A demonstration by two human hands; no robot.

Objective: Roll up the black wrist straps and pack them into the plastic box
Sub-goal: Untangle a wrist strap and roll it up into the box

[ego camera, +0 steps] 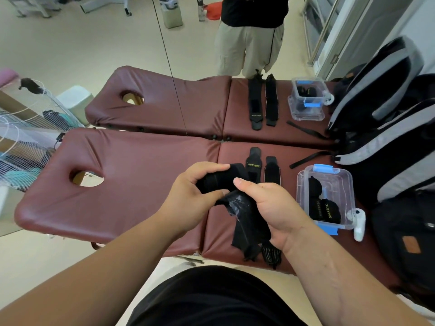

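Left hand (pixel 195 184): fingers and thumb curled round the rolled end of a black fabric wrist strap (pixel 219 182), above the maroon padded table (pixel 131 208).
Right hand (pixel 270 208): fingers closed on the strap's loose tail.
Clear plastic box with blue latches (pixel 344 182): just right of the hands, rolled straps (pixel 328 211) inside.

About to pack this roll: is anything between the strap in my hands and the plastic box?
Nothing visible. The strap is held left of the plastic box; only tabletop lies between, and the box looks open.
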